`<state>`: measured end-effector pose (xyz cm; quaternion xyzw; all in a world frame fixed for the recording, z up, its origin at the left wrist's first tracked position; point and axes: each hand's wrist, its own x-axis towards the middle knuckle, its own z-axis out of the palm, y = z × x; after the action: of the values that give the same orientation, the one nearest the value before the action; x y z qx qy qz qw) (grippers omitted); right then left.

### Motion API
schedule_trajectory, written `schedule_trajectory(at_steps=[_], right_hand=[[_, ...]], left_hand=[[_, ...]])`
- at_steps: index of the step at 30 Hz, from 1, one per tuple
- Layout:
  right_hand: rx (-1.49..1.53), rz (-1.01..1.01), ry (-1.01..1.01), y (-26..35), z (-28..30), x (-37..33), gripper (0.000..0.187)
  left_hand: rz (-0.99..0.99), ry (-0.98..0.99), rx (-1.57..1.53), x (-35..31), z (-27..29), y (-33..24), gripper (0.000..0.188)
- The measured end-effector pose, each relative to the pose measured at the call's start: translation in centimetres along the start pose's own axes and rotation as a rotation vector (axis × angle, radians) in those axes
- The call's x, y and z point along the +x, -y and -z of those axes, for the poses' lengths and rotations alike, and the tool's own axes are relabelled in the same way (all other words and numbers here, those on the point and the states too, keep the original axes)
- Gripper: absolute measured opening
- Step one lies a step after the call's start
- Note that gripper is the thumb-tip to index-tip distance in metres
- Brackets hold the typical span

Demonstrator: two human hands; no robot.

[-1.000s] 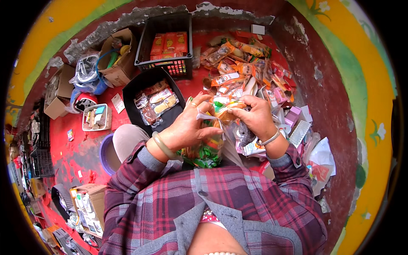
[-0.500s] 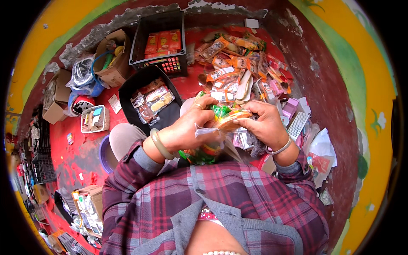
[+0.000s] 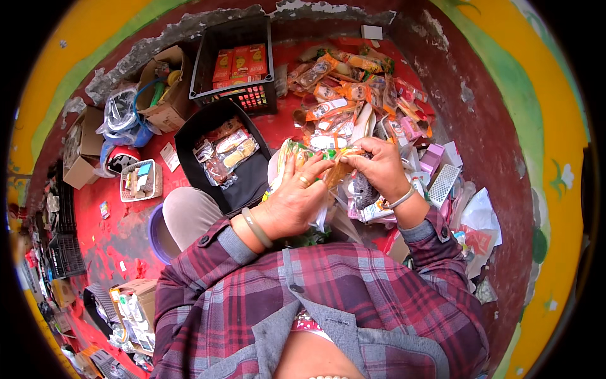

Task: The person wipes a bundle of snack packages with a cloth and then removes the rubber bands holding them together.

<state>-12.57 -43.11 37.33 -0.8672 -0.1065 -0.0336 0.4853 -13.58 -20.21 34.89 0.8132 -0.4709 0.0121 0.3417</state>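
Observation:
Between my two hands is a crinkled plastic packet (image 3: 338, 165), orange-yellow and green with a clear part. My left hand (image 3: 297, 197) lies over its lower left side, fingers bent onto it. With thumb and fingers closed, my right hand (image 3: 380, 169) pinches the packet's upper right end. What the packet contains cannot be made out. Just past my hands lies a heap of orange and clear packets (image 3: 360, 91). Left of them stands a black fabric bin (image 3: 243, 183) with several clear-wrapped items (image 3: 233, 150) inside.
A black plastic crate (image 3: 271, 88) holding red boxes stands at the back. Cardboard boxes (image 3: 165, 108), a small white basket (image 3: 142, 194) and a purple basin (image 3: 158, 232) are at the left. A pink box (image 3: 432, 158) and crumpled plastic (image 3: 480, 218) lie by the right wall.
The packet has swung up and away from my lap. My left hand has turned over it, its back now facing up, while the right still pinches the end.

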Motion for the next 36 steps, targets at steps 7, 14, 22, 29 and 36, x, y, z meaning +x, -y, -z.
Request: schedule_trajectory(at_steps=[7,14,22,29,36], right_hand=[[-0.186,0.388,-0.203,2.2,-1.5,0.2,0.013],[0.422,-0.170,0.165,-4.0,-0.7,3.9,0.018],[0.022,-0.259,-0.047,-2.0,0.3,-3.1,0.035],[0.087,0.046,-0.231,-2.6,-4.9,-8.3,0.019],[0.292,0.191,-0.228,-2.0,-7.8,-4.9,0.015]], left_hand=[[-0.058,-0.190,-0.076,-1.1,-0.4,0.7,0.026],[0.022,-0.192,-0.071,-0.3,-1.2,1.0,0.033],[0.061,-0.176,-0.159,-1.0,0.0,1.1,0.026],[0.090,-0.154,-0.170,-1.1,-0.3,0.9,0.070],[0.227,-0.265,-0.392,-2.6,-0.1,1.6,0.111]])
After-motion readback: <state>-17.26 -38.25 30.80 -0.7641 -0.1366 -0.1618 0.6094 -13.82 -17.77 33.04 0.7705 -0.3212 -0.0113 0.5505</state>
